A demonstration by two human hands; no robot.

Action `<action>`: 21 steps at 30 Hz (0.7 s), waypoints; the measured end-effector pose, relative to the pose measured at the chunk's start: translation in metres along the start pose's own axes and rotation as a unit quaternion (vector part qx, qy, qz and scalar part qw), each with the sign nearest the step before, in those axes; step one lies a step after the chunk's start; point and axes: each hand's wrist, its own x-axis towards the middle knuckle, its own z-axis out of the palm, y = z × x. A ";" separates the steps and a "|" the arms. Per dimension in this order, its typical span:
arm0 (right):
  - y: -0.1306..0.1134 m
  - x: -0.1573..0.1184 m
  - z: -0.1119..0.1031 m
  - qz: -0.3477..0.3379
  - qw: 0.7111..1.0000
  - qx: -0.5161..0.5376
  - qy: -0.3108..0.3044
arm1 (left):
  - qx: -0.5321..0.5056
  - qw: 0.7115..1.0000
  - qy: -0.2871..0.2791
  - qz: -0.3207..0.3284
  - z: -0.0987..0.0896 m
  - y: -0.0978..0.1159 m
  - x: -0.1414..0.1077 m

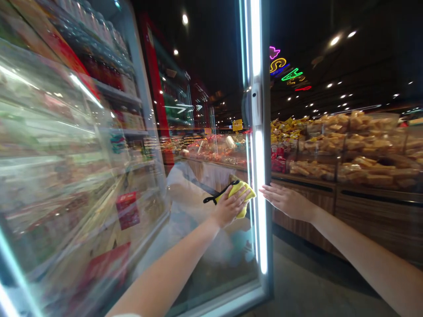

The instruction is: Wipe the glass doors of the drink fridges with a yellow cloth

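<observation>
My left hand [228,207] presses a yellow cloth [243,193] with black edging against the glass of an open cooler door [218,273], near its lit edge. A black strap hangs out to the left of the cloth. On the door's outer edge, beside the bright light strip [261,176], rests my right hand [286,200], its fingers stretched out and holding nothing. Part of the cloth is hidden under my left fingers.
Blurred cooler shelves [122,94] with bottles and packs fill the left side. Beyond the door, at the right, stands a wooden display counter [304,211] with packaged snacks [370,169]. Grey floor [297,273] shows below it.
</observation>
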 end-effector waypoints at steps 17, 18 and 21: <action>0.001 -0.011 -0.004 -0.005 1.000 0.002 -0.031 | -0.032 0.998 -0.049 0.033 0.006 -0.005 0.027; 0.001 -0.012 -0.004 -0.003 0.999 0.006 -0.033 | -0.032 0.998 -0.051 0.023 0.006 -0.006 0.029; -0.002 -0.013 -0.002 0.002 0.999 0.009 -0.036 | -0.030 0.999 -0.041 0.001 0.012 0.010 0.018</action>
